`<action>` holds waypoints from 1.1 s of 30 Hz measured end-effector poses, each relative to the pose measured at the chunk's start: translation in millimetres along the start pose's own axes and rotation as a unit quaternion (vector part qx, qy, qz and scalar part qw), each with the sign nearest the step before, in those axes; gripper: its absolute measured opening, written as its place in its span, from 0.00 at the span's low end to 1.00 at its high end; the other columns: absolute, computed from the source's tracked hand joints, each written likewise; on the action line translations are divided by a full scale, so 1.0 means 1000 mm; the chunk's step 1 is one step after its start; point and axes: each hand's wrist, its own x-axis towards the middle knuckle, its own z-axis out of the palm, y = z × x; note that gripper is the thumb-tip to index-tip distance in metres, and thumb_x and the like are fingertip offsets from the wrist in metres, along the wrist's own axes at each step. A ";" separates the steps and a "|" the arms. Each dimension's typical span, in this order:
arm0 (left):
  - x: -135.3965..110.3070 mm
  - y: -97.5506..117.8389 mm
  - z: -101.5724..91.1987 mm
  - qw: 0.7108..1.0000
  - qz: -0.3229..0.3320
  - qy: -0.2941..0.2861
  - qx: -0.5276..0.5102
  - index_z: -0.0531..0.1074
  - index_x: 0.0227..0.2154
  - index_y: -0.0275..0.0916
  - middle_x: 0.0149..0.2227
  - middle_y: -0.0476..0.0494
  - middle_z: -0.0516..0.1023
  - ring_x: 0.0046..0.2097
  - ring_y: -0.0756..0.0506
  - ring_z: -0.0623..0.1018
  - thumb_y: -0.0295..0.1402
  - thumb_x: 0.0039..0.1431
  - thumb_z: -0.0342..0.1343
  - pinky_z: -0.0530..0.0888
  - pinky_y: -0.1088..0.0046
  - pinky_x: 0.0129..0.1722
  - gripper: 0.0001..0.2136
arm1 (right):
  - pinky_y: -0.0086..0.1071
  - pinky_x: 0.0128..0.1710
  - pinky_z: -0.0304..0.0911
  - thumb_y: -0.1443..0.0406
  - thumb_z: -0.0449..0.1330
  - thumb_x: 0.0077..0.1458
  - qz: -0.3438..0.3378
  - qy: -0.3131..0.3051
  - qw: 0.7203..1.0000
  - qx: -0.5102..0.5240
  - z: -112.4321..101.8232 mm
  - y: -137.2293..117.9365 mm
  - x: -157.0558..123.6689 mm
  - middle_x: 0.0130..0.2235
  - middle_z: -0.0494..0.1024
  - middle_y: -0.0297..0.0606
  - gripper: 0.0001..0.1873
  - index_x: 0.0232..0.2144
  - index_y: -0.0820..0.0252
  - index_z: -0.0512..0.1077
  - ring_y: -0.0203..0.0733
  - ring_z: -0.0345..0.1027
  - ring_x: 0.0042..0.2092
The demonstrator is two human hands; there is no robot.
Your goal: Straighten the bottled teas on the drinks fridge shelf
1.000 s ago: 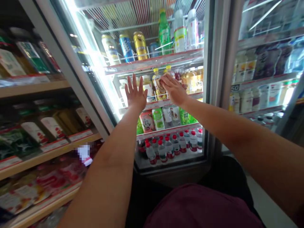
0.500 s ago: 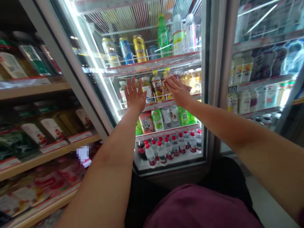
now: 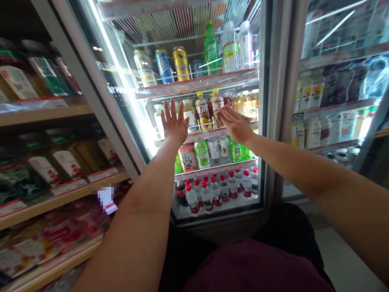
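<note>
My left hand [image 3: 175, 125] is raised with spread fingers in front of a lit drinks fridge. Its palm faces the shelf of bottles. On the right, my right hand [image 3: 236, 123] has its fingers stretched out and fairly close together, with nothing in it. Faint reflections suggest glass [image 3: 209, 63] before the shelves; whether either hand touches it I cannot tell. Behind and between the hands stand tea bottles with yellow caps [image 3: 203, 111]. Just below are green and pink cartons [image 3: 202, 154]. Small red-capped bottles [image 3: 207, 196] fill the bottom shelf.
Cans [image 3: 181, 64] and a green bottle [image 3: 211, 48] stand on the upper shelf. Wooden shelves [image 3: 67, 187] with bottles and packets run along the left. A metal door frame [image 3: 275, 101] separates another fridge [image 3: 331, 101] on the right.
My right hand has shifted slightly right and down, showing more of the tea bottle behind it. My left hand keeps nearly the same place and spread. The view has shifted a little.
</note>
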 end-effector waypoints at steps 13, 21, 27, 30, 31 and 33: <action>0.001 0.000 0.001 1.000 -0.002 0.006 0.001 0.55 0.81 0.41 0.82 0.44 0.39 0.81 0.37 0.32 0.35 0.76 0.51 0.30 0.48 0.79 0.33 | 0.54 0.82 0.50 0.77 0.49 0.68 0.032 0.026 0.999 -0.003 0.000 0.002 0.006 0.77 0.65 0.30 0.38 0.76 0.54 0.63 0.57 0.48 0.80; 0.000 0.006 -0.004 1.000 -0.017 -0.014 0.014 0.53 0.81 0.37 0.83 0.41 0.38 0.81 0.37 0.31 0.34 0.76 0.51 0.29 0.50 0.79 0.34 | 0.53 0.83 0.49 0.76 0.47 0.69 0.036 0.029 0.999 0.005 -0.004 0.004 0.017 0.77 0.64 0.37 0.36 0.75 0.58 0.67 0.57 0.47 0.81; 0.000 -0.001 0.002 1.000 0.001 0.006 0.000 0.54 0.81 0.41 0.82 0.45 0.39 0.81 0.39 0.32 0.35 0.76 0.51 0.30 0.50 0.79 0.33 | 0.52 0.83 0.51 0.74 0.45 0.71 0.054 0.046 0.997 0.009 0.008 -0.004 0.004 0.76 0.67 0.35 0.34 0.75 0.58 0.66 0.55 0.50 0.80; 0.000 -0.003 0.004 1.000 0.003 0.011 0.002 0.55 0.81 0.41 0.82 0.46 0.39 0.81 0.38 0.33 0.36 0.77 0.50 0.31 0.48 0.79 0.33 | 0.59 0.81 0.55 0.75 0.48 0.69 0.056 0.060 0.996 0.018 0.004 0.001 0.010 0.75 0.68 0.26 0.39 0.77 0.45 0.62 0.55 0.53 0.79; 0.000 -0.003 0.004 1.000 0.002 0.012 0.000 0.55 0.81 0.41 0.82 0.46 0.39 0.81 0.38 0.33 0.37 0.78 0.50 0.31 0.48 0.79 0.32 | 0.60 0.81 0.55 0.75 0.48 0.68 0.057 0.063 0.996 0.018 0.002 0.004 0.013 0.75 0.67 0.26 0.40 0.77 0.45 0.62 0.56 0.52 0.79; 0.000 -0.002 0.003 1.000 0.004 0.009 0.001 0.54 0.81 0.41 0.82 0.47 0.38 0.81 0.38 0.33 0.37 0.78 0.49 0.31 0.48 0.79 0.32 | 0.59 0.82 0.52 0.76 0.48 0.67 0.059 0.067 0.996 0.014 -0.001 0.007 0.017 0.77 0.65 0.30 0.39 0.76 0.51 0.64 0.57 0.50 0.80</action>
